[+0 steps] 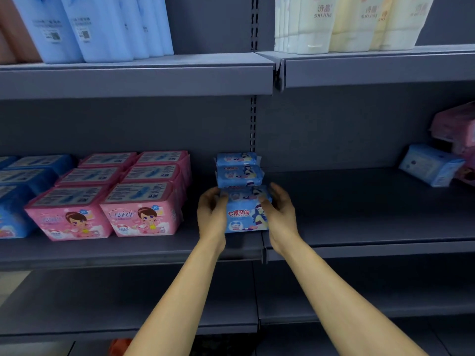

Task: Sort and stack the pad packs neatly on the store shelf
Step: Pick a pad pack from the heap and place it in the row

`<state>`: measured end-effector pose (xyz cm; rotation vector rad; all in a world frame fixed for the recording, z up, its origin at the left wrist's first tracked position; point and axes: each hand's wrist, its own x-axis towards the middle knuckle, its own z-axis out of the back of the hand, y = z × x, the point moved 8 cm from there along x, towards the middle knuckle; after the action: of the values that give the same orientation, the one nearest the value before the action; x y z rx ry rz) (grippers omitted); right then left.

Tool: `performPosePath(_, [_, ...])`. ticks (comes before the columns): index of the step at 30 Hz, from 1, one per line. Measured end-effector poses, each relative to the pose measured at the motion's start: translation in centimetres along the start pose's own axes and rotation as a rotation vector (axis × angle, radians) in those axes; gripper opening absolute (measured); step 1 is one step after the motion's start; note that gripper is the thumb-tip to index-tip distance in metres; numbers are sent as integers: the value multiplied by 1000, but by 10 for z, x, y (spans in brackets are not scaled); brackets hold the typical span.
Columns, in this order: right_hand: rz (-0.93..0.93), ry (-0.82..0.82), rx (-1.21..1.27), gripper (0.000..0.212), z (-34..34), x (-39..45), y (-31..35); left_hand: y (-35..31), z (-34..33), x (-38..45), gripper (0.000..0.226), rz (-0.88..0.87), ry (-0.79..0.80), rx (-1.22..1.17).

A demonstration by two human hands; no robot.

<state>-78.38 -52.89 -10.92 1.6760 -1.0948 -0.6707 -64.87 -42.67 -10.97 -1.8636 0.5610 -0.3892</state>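
Front blue pack [245, 214] (upright) sits clasped between left hand [211, 210] and right hand [279, 209].

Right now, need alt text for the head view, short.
Both hands, left hand and right hand, grip the front blue pad pack of a row on the grey middle shelf. Pink pad packs stand in rows to its left.
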Motion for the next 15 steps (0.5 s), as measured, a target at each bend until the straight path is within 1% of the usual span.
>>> performPosePath(3, [-38, 32, -14, 43, -5, 4, -7, 8, -4, 4, 20, 48, -11, 60])
performPosePath(6, [-72, 57, -57, 38, -9, 10, -11, 11, -6, 9, 24, 67, -2, 113])
performPosePath(8, [-62, 76, -128, 35, -13, 14, -10, 9, -9, 11, 28, 63, 22, 185])
performPosePath(9, [-51, 86, -177, 37, -15, 15, -9, 7, -10, 12, 31, 22, 36, 252])
performPosePath(10, [-24, 96, -249, 39, -16, 15, -7, 1, -11, 13, 35, -62, 51, 373])
performPosePath(11, [24, 107, -347, 43, -18, 16, -4, -8, -13, 12, 39, -188, 67, 536])
performPosePath(13, [177, 136, -613, 45, -23, 15, 6, -23, -24, 5, 38, -468, 111, 805])
performPosePath(14, [254, 156, -755, 45, -26, 14, 9, -26, -28, 2, 36, -551, 131, 873])
performPosePath(15, [318, 175, -879, 46, -29, 13, 12, -27, -30, 0, 35, -578, 151, 908])
